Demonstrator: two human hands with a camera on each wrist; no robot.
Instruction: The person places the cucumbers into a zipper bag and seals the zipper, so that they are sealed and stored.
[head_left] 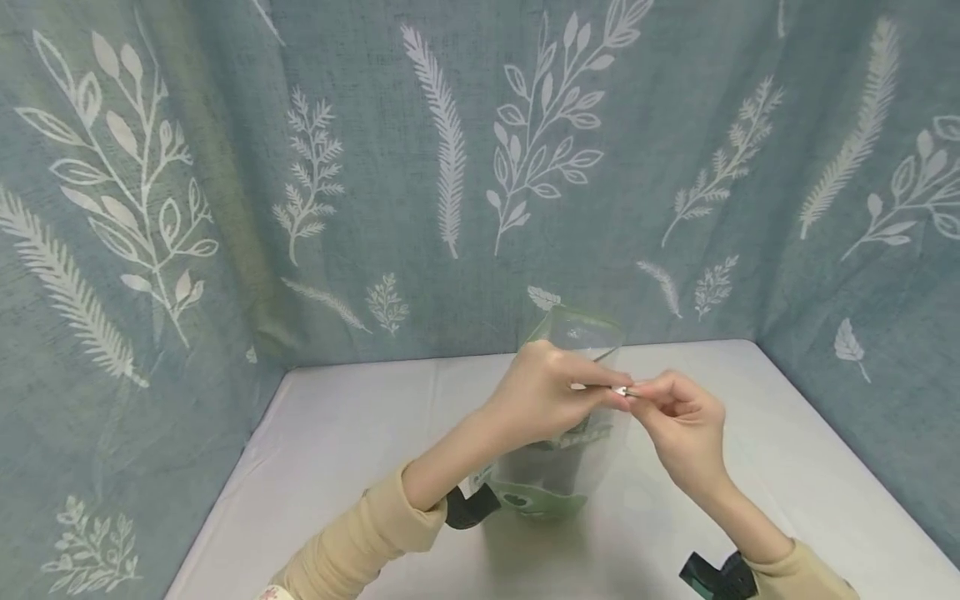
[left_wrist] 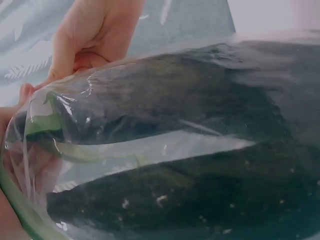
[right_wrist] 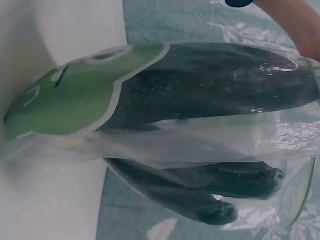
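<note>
A clear plastic bag with a green printed base stands upright on the table. Inside are several long, dark green cucumber-like vegetables, seen closely through the film in both wrist views. My left hand reaches across the front of the bag, thumb and fingers pinching its upper edge. From the right, my right hand pinches at the same spot, its fingertips meeting the left ones. Between them shows a small shiny piece; I cannot tell what it is. The left forearm and hand cover part of the bag.
A white-covered table lies under the bag. Blue-green curtains with white leaf prints hang behind it and on both sides. Black straps sit on both wrists, below tan sleeves.
</note>
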